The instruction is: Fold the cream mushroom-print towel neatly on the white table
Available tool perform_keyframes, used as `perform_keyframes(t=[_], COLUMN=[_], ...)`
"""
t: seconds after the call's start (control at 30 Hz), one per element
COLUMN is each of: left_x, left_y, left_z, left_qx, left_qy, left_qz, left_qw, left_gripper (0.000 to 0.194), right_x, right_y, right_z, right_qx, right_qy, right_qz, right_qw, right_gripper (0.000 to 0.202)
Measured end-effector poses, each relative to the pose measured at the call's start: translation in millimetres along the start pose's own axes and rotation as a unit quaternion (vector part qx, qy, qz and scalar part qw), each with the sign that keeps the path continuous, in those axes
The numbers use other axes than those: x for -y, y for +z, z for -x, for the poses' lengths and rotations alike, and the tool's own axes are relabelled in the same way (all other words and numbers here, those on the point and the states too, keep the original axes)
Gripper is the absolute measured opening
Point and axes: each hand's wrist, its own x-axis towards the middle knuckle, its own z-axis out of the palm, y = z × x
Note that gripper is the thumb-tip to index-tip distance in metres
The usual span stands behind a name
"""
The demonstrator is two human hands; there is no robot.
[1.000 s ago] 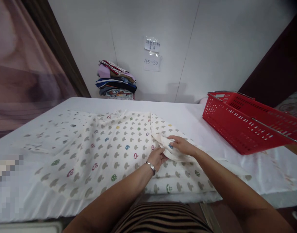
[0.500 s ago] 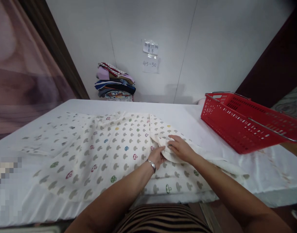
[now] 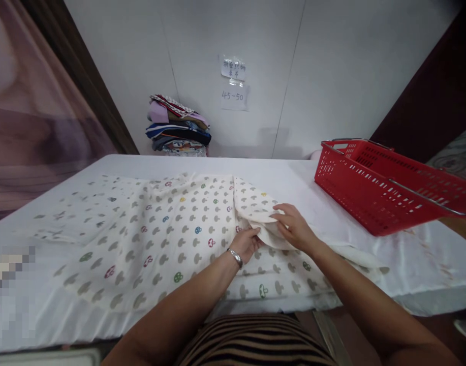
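Head camera: from my remote post I see the mushroom-print cloth (image 3: 187, 229) spread on the white table (image 3: 289, 175), long axis left to right, mostly left of both hands. The left hand (image 3: 250, 245) pinches a raised flap (image 3: 270, 237) — the right hand (image 3: 296, 229), nearer the cloth's right end, touches it, though whether it pinches I cannot tell.

Head-worn view — forward and down (hands (image 3: 246, 245) close) — over the table (image 3: 288, 175).

Looks like a makeshift workroom, judging by handwritten wall signs (image 3: 235, 96), folded fabric pile (image 3: 178, 126), cloth-covered desk (image 3: 286, 185), red basket (image 3: 354, 190)
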Motion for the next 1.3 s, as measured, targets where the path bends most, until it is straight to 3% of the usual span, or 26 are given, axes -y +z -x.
perform_keyframes(t=[0.07, 0.2, 0.27, 0.5, 0.77, 0.87, 0.97, 1.07, 1.17, 1.3], left_x=[0.5, 1.9, 2.4, 1.6, 1.5, -2.6, -8.8, -15.1, -22.8, -38.4], left_y=[0.5, 3.4, 4.6, 4.5, 6.7, 8.2, 7.2, 0.9, -10.1, -22.3], left_z=[2.5, 5.5, 7.0, 12.2, 11.4, 14.2, 16.0, 9.8, -8.0, -41.1], left_qx=[0.001, -0.006, -0.011, -0.023, -0.034, -0.011, 0.016, -0.006, -0.033, -0.07], left_qy=[0.002, 0.012, 0.017, 0.027, 0.034, 0.027, 0.032, 0.09, 0.168, 0.281], left_qz=[0.001, -0.006, -0.009, 0.0, -0.016, -0.031, -0.092, -0.204, -0.317, -0.468], left_qw=[1.0, 1.0, 1.0, 0.999, 0.999, 0.999, 0.995, 0.975, 0.933, 0.835], left_gripper=[0.015, 0.018, 0.017, 0.016, 0.017, 0.015, 0.017, 0.02, 0.017, 0.018], right_x=[5.5, 25.7, 33.9, 45.9, 53.5, 48.7, 39.9, 25.0, 3.9, -22.9], right_y=[-5.7, 0.1, 6.0, 2.2, 8.4, 6.3, -9.5, -32.6, -53.3, -78.0], right_z=[1.2, 10.7, 15.6, 18.5, 26.2, 25.4, 17.4, 5.2, -7.5, -26.6], right_qx=[0.022, 0.176, 0.206, 0.226, 0.201, 0.188, 0.161, 0.11, 0.051, -0.021], right_qy=[0.019, 0.025, 0.034, 0.059, 0.065, 0.076, 0.084, 0.099, 0.147, 0.228], right_qz=[0.036, 0.091, 0.111, 0.153, 0.144, 0.142, 0.129, 0.1, 0.019, -0.107], right_qw=[0.999, 0.98, 0.972, 0.96, 0.967, 0.969, 0.975, 0.984, 0.988, 0.968], right_gripper=[0.027, 0.026, 0.024, 0.021, 0.02, 0.019, 0.02, 0.021, 0.022, 0.027])
